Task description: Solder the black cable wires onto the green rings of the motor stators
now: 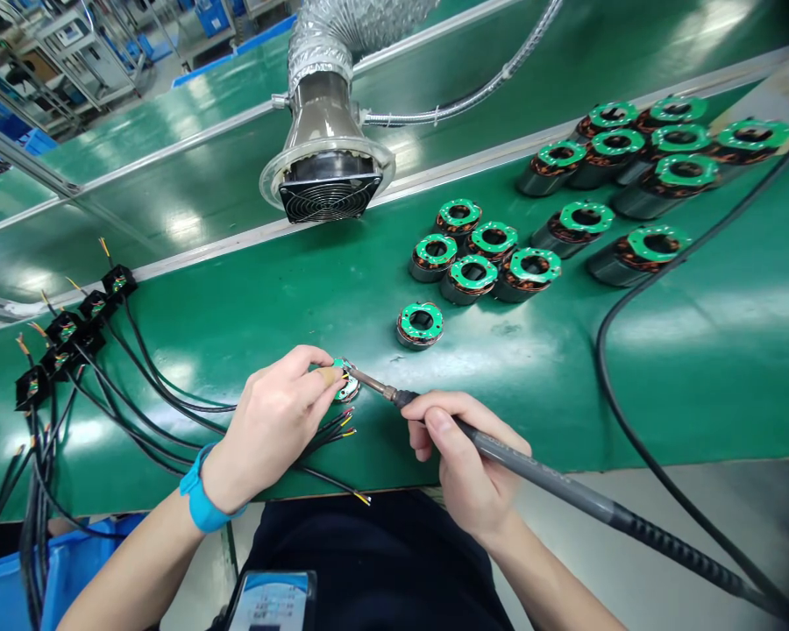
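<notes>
My right hand (470, 456) is wrapped round a soldering iron (532, 473), held like a pen. The iron's tip meets a small ring-shaped green circuit board on a motor stator (348, 386), which stands on the green bench. My left hand (282, 412), with a blue band on the wrist, pinches a thin wire (345, 376) against that board. Part of the stator is hidden behind my left fingers. Black cables with bare coloured wire ends (345, 422) lie beside and under my left hand. A single stator (420, 325) stands just beyond the iron's tip.
Several more stators (473, 273) stand in groups to the right. A fume extractor with a fan grille (332, 194) hangs over the back edge. Black housings with cables (66, 329) sit at left, above a blue bin (82, 570). The iron's black cord (605, 350) loops at right.
</notes>
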Demonstrator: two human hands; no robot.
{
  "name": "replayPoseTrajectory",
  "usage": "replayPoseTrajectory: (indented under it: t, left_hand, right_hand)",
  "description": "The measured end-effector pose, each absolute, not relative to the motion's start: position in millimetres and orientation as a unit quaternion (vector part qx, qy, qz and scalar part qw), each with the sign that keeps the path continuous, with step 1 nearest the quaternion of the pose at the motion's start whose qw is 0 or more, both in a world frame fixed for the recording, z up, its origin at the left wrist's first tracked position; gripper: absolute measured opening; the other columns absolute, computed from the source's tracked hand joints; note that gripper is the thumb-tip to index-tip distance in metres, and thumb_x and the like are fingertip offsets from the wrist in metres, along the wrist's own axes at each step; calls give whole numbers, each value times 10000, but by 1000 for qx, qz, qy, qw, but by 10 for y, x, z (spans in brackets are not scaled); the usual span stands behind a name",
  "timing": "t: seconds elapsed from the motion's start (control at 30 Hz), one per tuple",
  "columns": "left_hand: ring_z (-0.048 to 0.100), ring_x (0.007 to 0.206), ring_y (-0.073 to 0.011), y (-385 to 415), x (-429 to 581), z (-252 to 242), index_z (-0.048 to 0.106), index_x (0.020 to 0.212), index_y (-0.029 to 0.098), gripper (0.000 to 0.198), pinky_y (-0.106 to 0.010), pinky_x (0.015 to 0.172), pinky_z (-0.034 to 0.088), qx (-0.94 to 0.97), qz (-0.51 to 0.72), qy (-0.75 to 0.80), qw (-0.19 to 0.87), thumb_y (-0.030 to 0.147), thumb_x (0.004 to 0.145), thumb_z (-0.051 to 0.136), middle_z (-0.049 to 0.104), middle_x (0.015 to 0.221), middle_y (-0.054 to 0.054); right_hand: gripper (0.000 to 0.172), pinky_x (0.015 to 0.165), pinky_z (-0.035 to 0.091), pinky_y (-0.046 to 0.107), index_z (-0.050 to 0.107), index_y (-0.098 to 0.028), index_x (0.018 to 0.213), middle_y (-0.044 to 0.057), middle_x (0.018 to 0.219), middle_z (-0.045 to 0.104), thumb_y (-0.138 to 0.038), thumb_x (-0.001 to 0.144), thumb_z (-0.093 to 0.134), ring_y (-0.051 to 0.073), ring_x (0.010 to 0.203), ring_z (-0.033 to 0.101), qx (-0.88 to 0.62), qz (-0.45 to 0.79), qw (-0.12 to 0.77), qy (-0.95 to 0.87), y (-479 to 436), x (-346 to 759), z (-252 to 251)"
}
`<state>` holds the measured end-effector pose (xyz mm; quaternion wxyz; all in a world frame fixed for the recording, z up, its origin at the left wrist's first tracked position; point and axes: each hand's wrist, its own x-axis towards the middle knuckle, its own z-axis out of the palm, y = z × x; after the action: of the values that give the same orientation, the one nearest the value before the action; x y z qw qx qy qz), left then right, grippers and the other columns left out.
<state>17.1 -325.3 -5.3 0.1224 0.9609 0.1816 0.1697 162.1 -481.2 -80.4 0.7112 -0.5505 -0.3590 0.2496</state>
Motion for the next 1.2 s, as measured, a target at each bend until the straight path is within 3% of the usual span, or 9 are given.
replayPoseTrajectory:
  t: [0.87, 1.03, 1.2]
  left_hand:
    - [741, 878, -164, -3247, 151, -36, 759, 978, 176, 177, -272, 756, 594, 965, 144, 189, 108, 169, 1047, 596, 758, 1061, -80]
    - [738, 866, -167, -3235, 157, -45, 755, 978, 171, 159, -272, 733, 582, 966, 144, 185, 110, 155, 1038, 608, 749, 1060, -77]
    - [740, 902, -169, -3301, 158, -36, 729, 1026, 193, 163, -283, 752, 584, 962, 127, 212, 112, 213, 1066, 572, 729, 1106, -64]
  right_hand:
    - [196, 504, 450, 265, 743, -230, 1042, -28, 686, 598, -215, 1066, 549, 125, 532, 558, -554, 194, 730, -351, -4827, 1598, -770]
    - [185, 589, 487, 279, 713, -230, 1125, -13, 779, 662, -135, 1024, 590, 132, 610, 611, -625, 72, 637, -446, -4691, 1719, -659]
    - [316, 804, 557, 366, 666, -210, 1329, 116, 1095, 717, -185, 1016, 625, 241, 905, 701, -695, -86, 469, -538, -4483, 2007, -606]
